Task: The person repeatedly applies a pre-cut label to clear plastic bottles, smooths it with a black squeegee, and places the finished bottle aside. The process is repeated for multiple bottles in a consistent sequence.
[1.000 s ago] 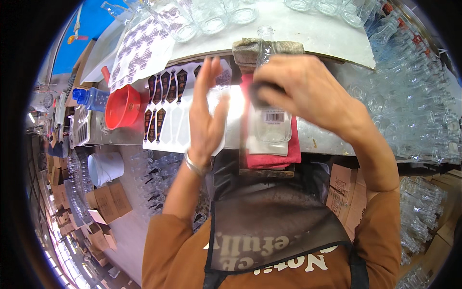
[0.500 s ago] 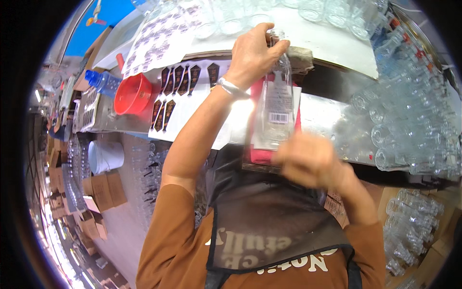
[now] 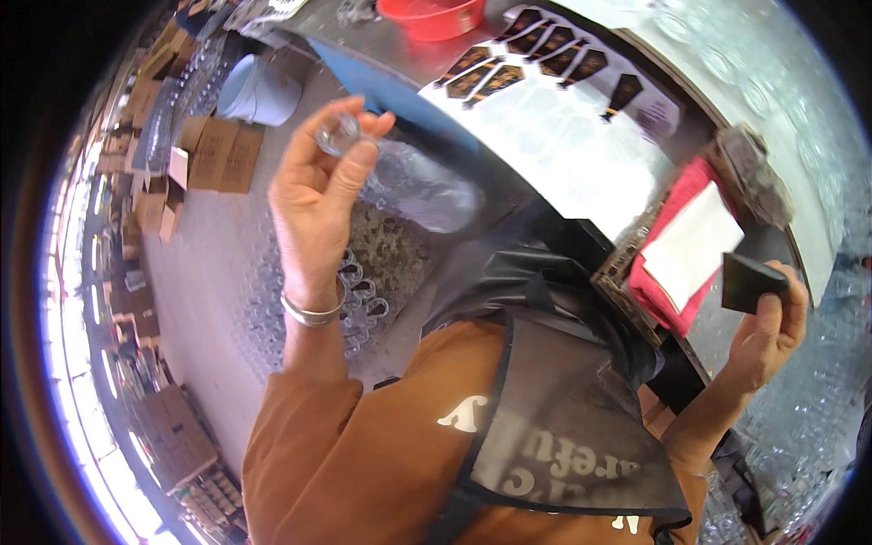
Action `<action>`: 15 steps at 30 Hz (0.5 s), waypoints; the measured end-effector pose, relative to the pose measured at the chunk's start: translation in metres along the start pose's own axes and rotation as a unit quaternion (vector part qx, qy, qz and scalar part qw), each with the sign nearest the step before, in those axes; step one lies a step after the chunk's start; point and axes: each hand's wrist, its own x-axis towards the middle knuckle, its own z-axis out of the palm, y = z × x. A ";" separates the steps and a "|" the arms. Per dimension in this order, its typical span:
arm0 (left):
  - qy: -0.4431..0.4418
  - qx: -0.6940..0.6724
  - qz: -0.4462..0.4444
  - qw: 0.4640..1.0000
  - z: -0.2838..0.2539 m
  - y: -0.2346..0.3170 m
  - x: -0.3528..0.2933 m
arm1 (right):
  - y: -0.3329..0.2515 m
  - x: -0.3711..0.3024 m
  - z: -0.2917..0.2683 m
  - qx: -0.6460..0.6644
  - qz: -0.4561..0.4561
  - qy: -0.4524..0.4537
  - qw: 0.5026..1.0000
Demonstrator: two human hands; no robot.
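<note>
My left hand [image 3: 318,204] is closed round the neck of a clear glass bottle [image 3: 422,191]. The bottle is tilted, off the table's left edge and above the floor, its body blurred. In my right hand [image 3: 767,336] a dark flat scraper [image 3: 749,283] is pinched between thumb and fingers. Left of that hand lies a red pad [image 3: 652,300] with a white sheet [image 3: 690,245] on top. Farther off, a white backing sheet [image 3: 581,159] carries several dark, pointed labels [image 3: 498,84].
A red basin [image 3: 431,23] stands at the table's far edge. Beyond the pad sits a greyish block [image 3: 754,173]. Many clear bottles [image 3: 772,82] crowd the right side. Bottles also stand on the floor [image 3: 359,291] below my left arm, with a white bucket [image 3: 263,95] and cardboard boxes [image 3: 227,156] farther left.
The bottle has left the pad and swung left over the floor in my left hand. My right hand has moved right, and the scraper now shows clearly. The view has turned left.
</note>
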 end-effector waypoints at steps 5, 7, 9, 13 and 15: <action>0.125 0.251 -0.140 0.950 -0.066 -0.171 -0.055 | 0.024 0.020 0.003 0.005 0.030 0.021 0.999; 0.133 0.301 -0.216 0.919 -0.072 -0.244 -0.071 | 0.024 0.024 0.002 -0.032 0.054 0.024 0.998; 0.159 0.268 -0.154 0.938 -0.094 -0.350 -0.109 | 0.029 0.026 0.001 -0.057 0.081 0.027 0.995; 0.142 0.363 -0.278 0.878 -0.088 -0.408 -0.131 | 0.034 0.024 0.004 -0.108 0.129 0.048 0.985; 0.162 0.343 -0.252 0.890 -0.084 -0.441 -0.132 | 0.029 0.020 0.003 -0.128 0.152 0.064 0.978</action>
